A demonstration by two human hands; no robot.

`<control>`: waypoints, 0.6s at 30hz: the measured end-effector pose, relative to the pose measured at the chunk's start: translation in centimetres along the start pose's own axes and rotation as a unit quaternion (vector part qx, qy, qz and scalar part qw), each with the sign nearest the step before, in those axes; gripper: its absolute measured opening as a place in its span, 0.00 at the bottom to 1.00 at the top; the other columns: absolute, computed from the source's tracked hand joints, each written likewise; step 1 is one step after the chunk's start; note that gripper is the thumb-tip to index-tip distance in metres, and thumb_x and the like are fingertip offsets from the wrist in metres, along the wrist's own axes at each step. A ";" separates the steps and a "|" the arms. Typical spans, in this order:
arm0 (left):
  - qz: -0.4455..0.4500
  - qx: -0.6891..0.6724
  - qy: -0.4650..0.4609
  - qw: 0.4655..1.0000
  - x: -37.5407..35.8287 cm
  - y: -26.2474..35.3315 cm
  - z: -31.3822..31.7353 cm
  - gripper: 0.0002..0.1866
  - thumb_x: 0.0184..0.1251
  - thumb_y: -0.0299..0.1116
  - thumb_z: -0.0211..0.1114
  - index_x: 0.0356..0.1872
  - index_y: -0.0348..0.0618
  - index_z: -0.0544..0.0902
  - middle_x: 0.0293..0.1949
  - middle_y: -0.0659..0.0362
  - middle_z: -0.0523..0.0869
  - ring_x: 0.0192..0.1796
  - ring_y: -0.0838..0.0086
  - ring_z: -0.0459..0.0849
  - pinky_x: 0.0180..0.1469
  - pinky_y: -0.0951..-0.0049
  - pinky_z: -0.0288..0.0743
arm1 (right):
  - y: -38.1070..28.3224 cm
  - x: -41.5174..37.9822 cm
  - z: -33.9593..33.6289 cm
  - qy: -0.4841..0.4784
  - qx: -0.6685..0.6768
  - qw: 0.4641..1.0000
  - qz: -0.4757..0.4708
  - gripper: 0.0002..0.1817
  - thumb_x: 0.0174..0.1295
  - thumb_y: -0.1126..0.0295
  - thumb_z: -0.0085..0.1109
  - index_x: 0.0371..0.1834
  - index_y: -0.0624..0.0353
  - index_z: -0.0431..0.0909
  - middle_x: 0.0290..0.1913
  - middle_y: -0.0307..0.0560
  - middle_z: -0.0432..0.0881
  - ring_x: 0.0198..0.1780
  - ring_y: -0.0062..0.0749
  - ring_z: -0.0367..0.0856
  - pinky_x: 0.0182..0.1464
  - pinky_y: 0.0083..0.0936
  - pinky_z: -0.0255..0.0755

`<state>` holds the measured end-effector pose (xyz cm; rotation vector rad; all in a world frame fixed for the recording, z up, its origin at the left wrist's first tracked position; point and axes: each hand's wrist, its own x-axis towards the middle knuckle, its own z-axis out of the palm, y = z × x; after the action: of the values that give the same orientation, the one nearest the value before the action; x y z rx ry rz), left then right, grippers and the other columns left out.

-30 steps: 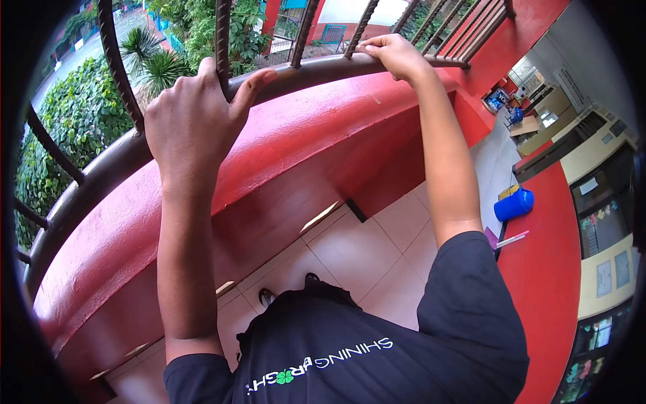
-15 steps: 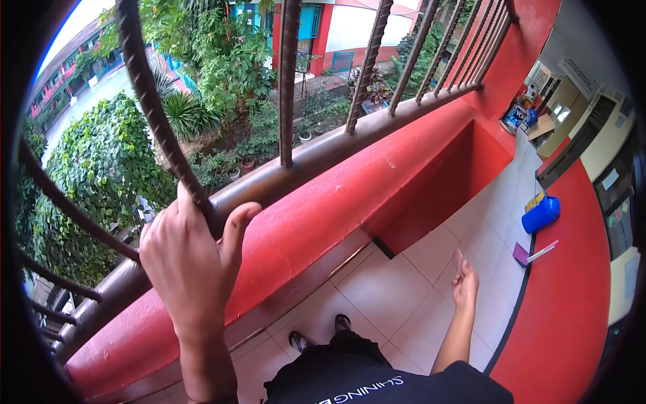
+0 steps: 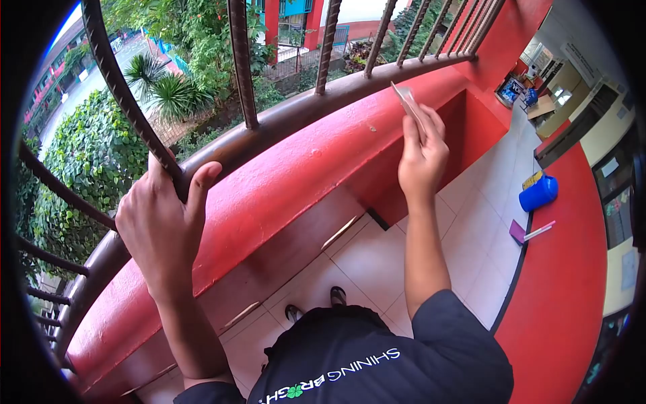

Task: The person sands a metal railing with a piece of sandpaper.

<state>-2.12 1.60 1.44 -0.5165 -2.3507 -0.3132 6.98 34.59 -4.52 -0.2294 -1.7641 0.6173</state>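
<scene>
My left hand (image 3: 161, 225) is wrapped round the brown metal railing (image 3: 269, 128) at the foot of a twisted bar, thumb lying along the rail. Raised above the red ledge (image 3: 269, 229), my right hand (image 3: 424, 148) pinches a thin, light-coloured folded cloth or paper (image 3: 409, 104); which of the two I cannot tell. The folded piece sticks up past my fingers, close to the railing but seemingly apart from it.
On the right, a blue container (image 3: 538, 194) and a purple dustpan-like object (image 3: 517, 232) with pale handles lie by a red surface (image 3: 552, 303). Below is a tiled floor (image 3: 370, 262). Leafy bushes (image 3: 101, 155) grow beyond the bars.
My right hand has risen from low over the floor to near the railing, and the thin folded piece now shows in it. My left hand still grips the rail; the view has shifted slightly.
</scene>
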 end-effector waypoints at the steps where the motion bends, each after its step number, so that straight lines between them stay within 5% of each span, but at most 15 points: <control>1: 0.011 0.004 0.012 1.000 -0.1 -0.1 0.1 0.34 0.68 0.68 0.64 0.35 0.39 0.78 0.23 0.49 0.80 0.31 0.49 0.83 0.37 0.52 0.72 | -1.0 1.3 1.7 0.009 -0.043 0.998 -0.049 0.14 0.75 0.76 0.58 0.59 0.63 0.86 0.57 0.62 0.86 0.60 0.52 0.86 0.61 0.38 0.79; 3: -0.026 0.021 -0.055 0.998 0.0 0.2 -0.6 0.32 0.73 0.67 0.60 0.48 0.43 0.83 0.31 0.50 0.85 0.38 0.51 0.86 0.44 0.52 0.74 | -0.6 1.3 4.8 -0.024 0.016 0.999 -0.014 0.20 0.69 0.81 0.56 0.64 0.66 0.82 0.63 0.72 0.81 0.64 0.63 0.82 0.66 0.44 0.78; 4: 0.018 0.015 0.025 0.999 0.0 -0.2 0.2 0.36 0.69 0.70 0.61 0.32 0.38 0.78 0.21 0.49 0.81 0.29 0.49 0.85 0.35 0.50 0.74 | -2.8 -0.6 6.0 -0.053 -0.002 0.998 -0.027 0.23 0.66 0.83 0.53 0.66 0.67 0.80 0.65 0.73 0.78 0.67 0.65 0.79 0.69 0.46 0.75; 6: 0.018 0.014 0.023 0.999 0.0 -0.1 0.0 0.36 0.68 0.70 0.61 0.31 0.39 0.78 0.21 0.49 0.81 0.30 0.49 0.86 0.36 0.51 0.75 | -6.9 -5.0 7.0 -0.113 0.010 0.990 -0.086 0.31 0.59 0.87 0.47 0.70 0.71 0.75 0.67 0.75 0.76 0.71 0.65 0.74 0.74 0.51 0.69; 9: 0.019 0.013 0.021 1.000 -0.1 -0.4 0.0 0.37 0.68 0.72 0.61 0.30 0.39 0.79 0.23 0.49 0.82 0.31 0.49 0.87 0.37 0.52 0.76 | -4.9 -2.7 7.5 -0.028 -0.019 0.998 -0.045 0.30 0.60 0.86 0.47 0.69 0.70 0.77 0.66 0.76 0.77 0.69 0.66 0.75 0.74 0.54 0.68; 10: 0.018 0.017 0.008 1.000 0.0 -0.3 0.0 0.37 0.68 0.72 0.61 0.30 0.39 0.79 0.23 0.49 0.83 0.32 0.50 0.87 0.37 0.52 0.77 | -5.2 -1.8 7.1 -0.031 0.021 0.994 0.102 0.27 0.64 0.87 0.46 0.67 0.67 0.79 0.65 0.74 0.78 0.70 0.61 0.75 0.74 0.50 0.69; 11: 0.014 0.019 0.000 1.000 0.0 -0.3 -0.2 0.37 0.68 0.72 0.61 0.31 0.40 0.79 0.24 0.49 0.83 0.32 0.50 0.87 0.38 0.52 0.77 | -6.7 -2.7 7.3 -0.031 0.021 0.994 0.101 0.27 0.64 0.87 0.46 0.67 0.67 0.79 0.65 0.74 0.78 0.70 0.61 0.75 0.74 0.50 0.69; 14: 0.036 0.011 0.036 0.999 -0.1 -0.7 0.3 0.37 0.68 0.73 0.60 0.33 0.39 0.80 0.23 0.49 0.83 0.31 0.50 0.87 0.36 0.52 0.77 | -9.7 -5.6 8.6 -0.100 -0.016 0.989 -0.108 0.31 0.59 0.87 0.46 0.68 0.68 0.78 0.65 0.73 0.79 0.66 0.62 0.79 0.71 0.57 0.71; 17: 0.038 -0.002 0.018 0.999 -0.2 -0.4 -0.2 0.38 0.68 0.74 0.59 0.33 0.39 0.81 0.22 0.49 0.83 0.29 0.50 0.87 0.35 0.53 0.79 | -5.6 -1.4 8.2 -0.002 -0.047 0.999 -0.003 0.27 0.64 0.87 0.48 0.66 0.64 0.81 0.60 0.68 0.81 0.62 0.58 0.83 0.65 0.46 0.79; 18: 0.031 -0.004 0.013 0.999 -0.2 -0.3 -0.3 0.39 0.68 0.74 0.59 0.33 0.39 0.80 0.22 0.49 0.83 0.29 0.50 0.88 0.35 0.54 0.79 | -7.6 -2.6 8.5 -0.042 -0.051 0.998 0.007 0.27 0.64 0.87 0.47 0.67 0.67 0.79 0.62 0.70 0.80 0.64 0.60 0.81 0.69 0.48 0.75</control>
<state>-1.96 1.16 1.54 -0.5844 -2.3043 -0.2998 0.95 24.63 -4.19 -0.2908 -1.8788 0.5544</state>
